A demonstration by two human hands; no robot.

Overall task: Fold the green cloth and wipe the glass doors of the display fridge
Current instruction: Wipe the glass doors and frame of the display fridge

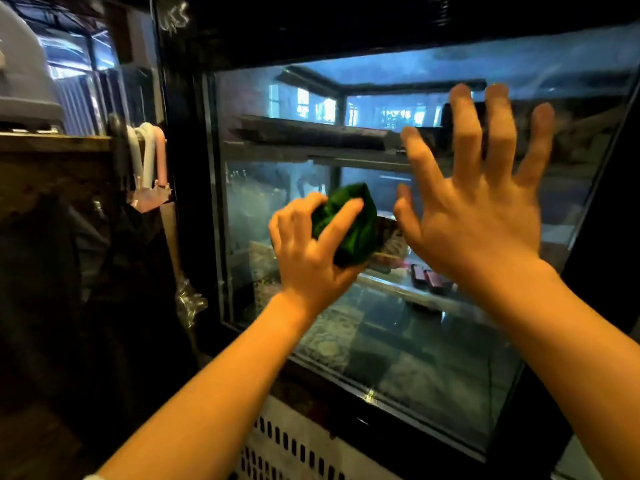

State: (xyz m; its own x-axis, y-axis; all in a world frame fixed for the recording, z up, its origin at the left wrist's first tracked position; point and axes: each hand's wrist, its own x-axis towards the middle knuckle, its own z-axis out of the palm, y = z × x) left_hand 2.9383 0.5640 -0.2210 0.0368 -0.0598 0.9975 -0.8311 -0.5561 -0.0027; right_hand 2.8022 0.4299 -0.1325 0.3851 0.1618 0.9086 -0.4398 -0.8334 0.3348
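Observation:
The display fridge has a large glass door (408, 355) in a black frame, filling the middle and right of the view. My left hand (308, 251) grips a bunched green cloth (353, 223) and holds it against the glass near the door's middle. To its right, my right hand (485, 202) is raised with fingers spread wide, palm toward the glass, holding nothing. Whether it touches the glass I cannot tell.
Shelves (311, 150) with dark trays and small items show inside the fridge. A white vented panel (294, 448) sits below the door. At the left stand a wooden counter (52, 143), pastel handles (149, 150) and dark hanging bags (104, 271).

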